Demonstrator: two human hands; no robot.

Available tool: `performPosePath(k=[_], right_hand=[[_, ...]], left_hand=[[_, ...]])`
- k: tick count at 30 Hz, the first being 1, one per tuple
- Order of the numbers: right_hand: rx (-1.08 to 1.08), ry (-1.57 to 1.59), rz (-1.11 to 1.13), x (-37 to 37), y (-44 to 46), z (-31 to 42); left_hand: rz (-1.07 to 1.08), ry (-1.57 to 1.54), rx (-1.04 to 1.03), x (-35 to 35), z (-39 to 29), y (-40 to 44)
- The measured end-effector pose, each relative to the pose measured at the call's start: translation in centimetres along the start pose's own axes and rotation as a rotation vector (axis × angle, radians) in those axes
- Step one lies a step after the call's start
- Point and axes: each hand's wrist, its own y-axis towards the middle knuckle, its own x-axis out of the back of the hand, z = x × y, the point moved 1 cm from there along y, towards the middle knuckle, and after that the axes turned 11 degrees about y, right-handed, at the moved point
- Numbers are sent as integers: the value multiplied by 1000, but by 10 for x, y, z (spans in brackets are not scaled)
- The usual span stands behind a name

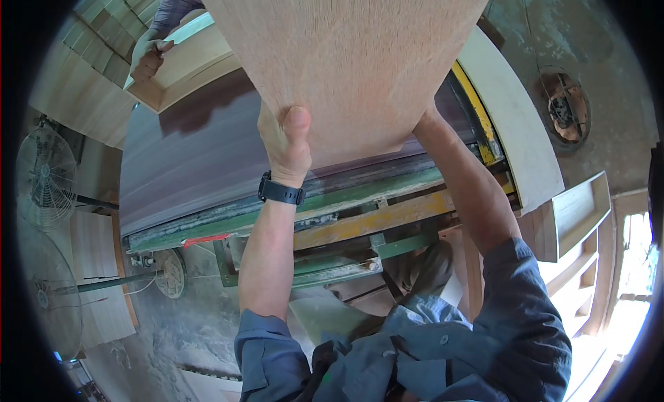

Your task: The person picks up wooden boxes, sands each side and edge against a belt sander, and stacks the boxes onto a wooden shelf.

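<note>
My left hand (285, 143): grasping wooden panel (353, 63), thumb on its face | my right hand (427, 120): at the panel's opposite edge, fingers hidden, grip I cannot tell | panel: above dark bed (187, 170) | co-worker's hand (147, 60): on wooden frame (200, 60), dark bed's far left | fan (45, 170): left of dark bed

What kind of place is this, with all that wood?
It looks like a woodworking shop. The person holds up a big wooden panel, pale wooden boards are at the upper left, and a shallow wooden box is on the right.
</note>
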Motion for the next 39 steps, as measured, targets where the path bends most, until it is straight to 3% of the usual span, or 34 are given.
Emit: performPosePath(k=[5, 8, 13, 20, 23, 25, 29, 31, 35, 36, 37, 39], right_hand=[[4, 88, 19, -1, 1, -6], [-60, -137, -54, -5, 3, -9], [-92, 199, -23, -9, 2, -14], [-88, 59, -45, -21, -1, -22], [-80, 180, 14, -23, 2, -24], [-193, 232, -135, -28, 1, -22], [-189, 210, -134, -32, 0, -22], [-176, 435, -67, -33, 0, -24], [-143, 430, -47, -30, 1, -33], [-132, 295, -49, -29, 1, -35], [-119, 161, -52, -28, 1, -36], [-129, 238, -24, -21, 4, -44]], left_hand=[[1, -13, 18, 4, -5, 1], [-43, 25, 38, 16, 10, -3], [-15, -21, 26, 15, -4, 4], [-47, -32, 30, 29, -2, 3], [-7, -42, 59, 34, 0, 1], [-34, -51, 41, 34, -1, 3], [-54, -62, 28, 35, -2, 3], [-50, -49, 25, 39, 2, 3], [-68, -48, 36, 41, 0, 2], [-69, -48, 34, 45, 4, 1], [12, -16, 61, 51, 9, 1], [93, 16, 89, 53, 15, -2]])
